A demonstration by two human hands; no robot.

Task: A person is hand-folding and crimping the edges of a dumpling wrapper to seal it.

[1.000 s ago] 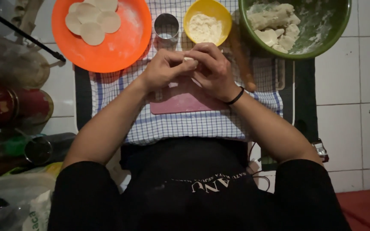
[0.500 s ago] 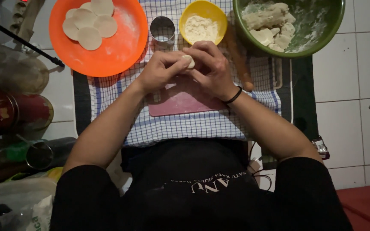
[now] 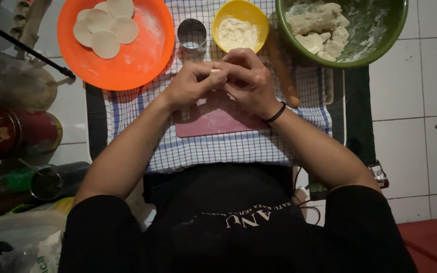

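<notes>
— What are the hands doing?
— The left hand and right hand pinch a small dough piece together above the pink board.
— Around them?
— A steel ring cutter, yellow flour bowl, orange plate of dough rounds, green dough bowl along the checked cloth's far edge.

Dough discs on plate, bowl rightward

Both hands meet mid-frame, left hand and right hand pinching a small dough piece above the pink board. Orange plate of dough rounds sits upper left.
</notes>
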